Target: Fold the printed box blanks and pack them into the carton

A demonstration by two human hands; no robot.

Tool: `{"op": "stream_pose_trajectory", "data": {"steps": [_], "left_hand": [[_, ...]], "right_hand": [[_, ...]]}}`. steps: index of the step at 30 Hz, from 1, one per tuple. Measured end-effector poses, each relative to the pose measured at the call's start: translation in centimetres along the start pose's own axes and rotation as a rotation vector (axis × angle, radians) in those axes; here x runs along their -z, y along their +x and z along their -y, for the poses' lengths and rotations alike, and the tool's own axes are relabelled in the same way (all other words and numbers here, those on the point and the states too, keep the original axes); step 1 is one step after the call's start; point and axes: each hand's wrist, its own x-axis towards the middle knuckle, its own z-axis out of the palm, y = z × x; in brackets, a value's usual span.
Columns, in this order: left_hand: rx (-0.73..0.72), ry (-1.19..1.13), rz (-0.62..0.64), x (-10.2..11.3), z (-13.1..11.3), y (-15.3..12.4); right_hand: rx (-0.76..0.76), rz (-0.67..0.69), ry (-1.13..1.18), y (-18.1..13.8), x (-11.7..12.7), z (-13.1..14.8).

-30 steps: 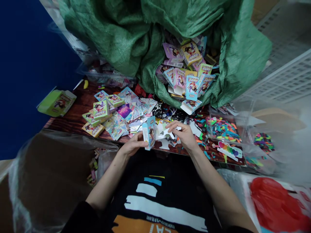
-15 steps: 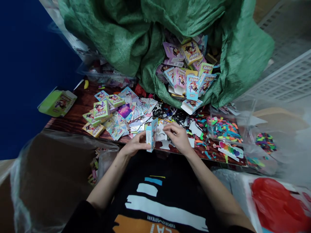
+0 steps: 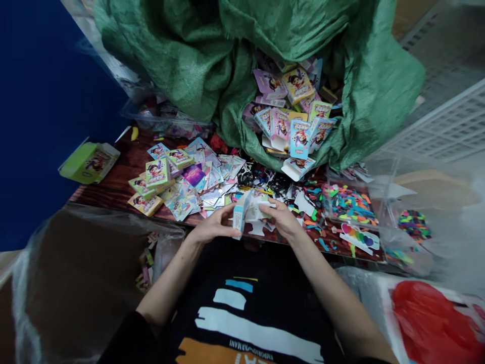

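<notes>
My left hand [image 3: 212, 226] grips a small pale blue cardboard box [image 3: 238, 215] printed with a cartoon child, and the box tilts toward my right hand. My right hand [image 3: 282, 218] pinches a white die-cut card insert [image 3: 258, 208] at the box's open end. Flat printed cartons [image 3: 197, 177] lie heaped just beyond my hands on the dark wood-grain table [image 3: 109, 189]. Further back, many pink, blue and yellow boxes [image 3: 288, 106] sit in the mouth of a green woven sack [image 3: 182, 55].
A transparent tray of multicoloured paper pieces [image 3: 348, 202] stands to the right, with white cutouts scattered nearby. A white plastic crate [image 3: 447, 126] is far right, a green box [image 3: 89, 163] far left, a plastic-lined carton [image 3: 83, 273] lower left, and a red bag [image 3: 428, 318] lower right.
The blue box has tipped from nearly upright toward my right hand. My hands have moved closer together, with the white card now at the box's open end.
</notes>
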Motion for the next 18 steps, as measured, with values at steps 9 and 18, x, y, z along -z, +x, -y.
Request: {"op": "stream_pose_trajectory", "data": {"steps": [9,18], "left_hand": [[-0.219,1.010,-0.336,-0.1,0.5,0.8],[-0.325,1.184,-0.321,-1.6,0.8,0.9]], "right_hand": [[0.270,-0.245,-0.179,-2.3,1.9,4.2],[0.306,-0.117,-0.628,-1.5,0.0,3.1]]}}
